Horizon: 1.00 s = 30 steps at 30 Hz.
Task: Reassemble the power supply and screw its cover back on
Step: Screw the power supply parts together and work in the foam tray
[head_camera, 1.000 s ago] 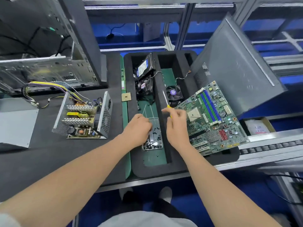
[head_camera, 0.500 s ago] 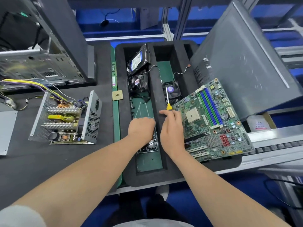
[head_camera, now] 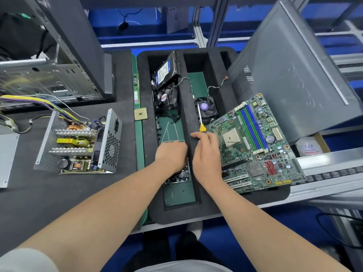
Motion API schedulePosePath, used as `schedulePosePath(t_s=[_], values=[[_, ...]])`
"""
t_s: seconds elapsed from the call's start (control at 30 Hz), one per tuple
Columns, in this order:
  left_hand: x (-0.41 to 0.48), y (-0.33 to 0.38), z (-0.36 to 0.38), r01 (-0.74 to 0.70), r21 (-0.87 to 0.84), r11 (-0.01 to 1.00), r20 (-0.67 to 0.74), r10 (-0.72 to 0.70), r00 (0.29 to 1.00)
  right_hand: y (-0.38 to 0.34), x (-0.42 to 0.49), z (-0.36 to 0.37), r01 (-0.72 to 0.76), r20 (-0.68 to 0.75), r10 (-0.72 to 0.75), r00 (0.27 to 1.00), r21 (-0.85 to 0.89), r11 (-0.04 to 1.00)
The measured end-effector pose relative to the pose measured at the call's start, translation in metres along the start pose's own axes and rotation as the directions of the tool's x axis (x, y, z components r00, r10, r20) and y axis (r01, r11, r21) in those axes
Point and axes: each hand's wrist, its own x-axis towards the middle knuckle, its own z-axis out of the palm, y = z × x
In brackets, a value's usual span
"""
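Near, at 6 o'clock of the foam tray [head_camera: 216, 209]: left hand [head_camera: 170, 156] knuckles-up over the small metal screw dish [head_camera: 184, 179], fingers curled down into it. Whether they pinch a screw cannot be told; the fingertips are under the hand.

Right hand [head_camera: 206, 154] just beside it at 3 o'clock, closed around the yellow handle of a screwdriver [head_camera: 201, 122], shaft pointing to 12 o'clock.

Risks, as judged:
- Wrong screw picked. The dish seems to hold mixed black screws, and the hand covers most of it.
- A screw dropped on the carry across could fall into the foam slot or onto the dark bench [head_camera: 29, 203], where black on black would be hard to find. Loose screws already lie on the green mat near the dish.
- The screwdriver tip lies close to the CPU cooler fan [head_camera: 206, 107]; a careless lift could catch its wire or blades.
- The motherboard [head_camera: 255, 146] leans on the tray edge beside the right wrist; a nudge may shift it.

Farther, 9 o'clock of the hands and well apart: the power supply [head_camera: 78, 142] sits open on the bench, board and heatsinks exposed, with its bundle of coloured wires trailing to 10 o'clock. Closing the cover could trap the wires.

Hard to make out: the grey plate [head_camera: 7, 158] at the left edge, probably the cover, is cut off. The screw holes on the power supply are too small to read.
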Motion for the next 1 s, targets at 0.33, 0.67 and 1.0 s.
schedulePosePath(t_s=[0.33,0.67,1.0], values=[[-0.005,-0.008,-0.017,0.029,-0.317,0.948,0.033,-0.019,0.999,-0.001,-0.001,0.0,0.002,0.02,-0.001,1.0,-0.022,1.0],[-0.075,-0.026,-0.053,0.034,-0.846,0.531,-0.18,-0.346,0.921,-0.02,0.0,-0.013,-0.151,0.042,0.148,0.988,0.09,0.984],[-0.166,-0.075,-0.084,-0.463,-0.754,-0.465,-0.085,-0.631,0.771,-0.147,-0.009,-0.024,-0.271,0.305,0.049,0.951,0.749,0.604]])
